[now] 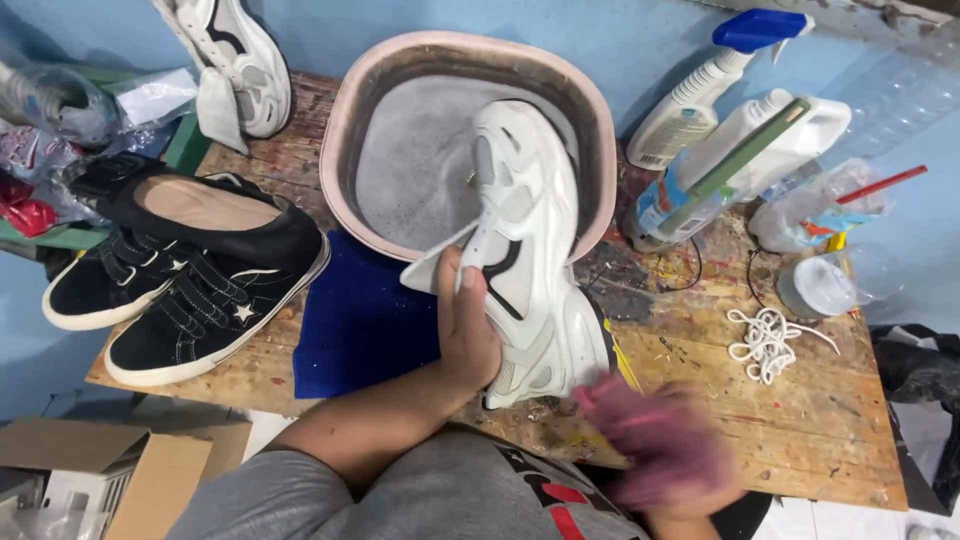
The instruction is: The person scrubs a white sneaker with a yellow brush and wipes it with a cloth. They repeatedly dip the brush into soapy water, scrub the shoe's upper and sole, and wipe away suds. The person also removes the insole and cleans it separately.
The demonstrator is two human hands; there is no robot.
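My left hand [468,335] grips white sneaker [528,255] | toe points away over pink basin [350,120], long axis near-vertical | right hand [665,450] blurred (grip unclear).

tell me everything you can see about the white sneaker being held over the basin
The white sneaker is a chunky, layered trainer in white and pale grey panels, seemingly synthetic and mesh, with a black curved stripe on its side and a thick sculpted sole. It has no laces; its tongue hangs loose. It lies tilted on its side, toe over the pink basin of soapy water, heel toward the person. The left hand grips its side; the blurred right hand is at the heel.
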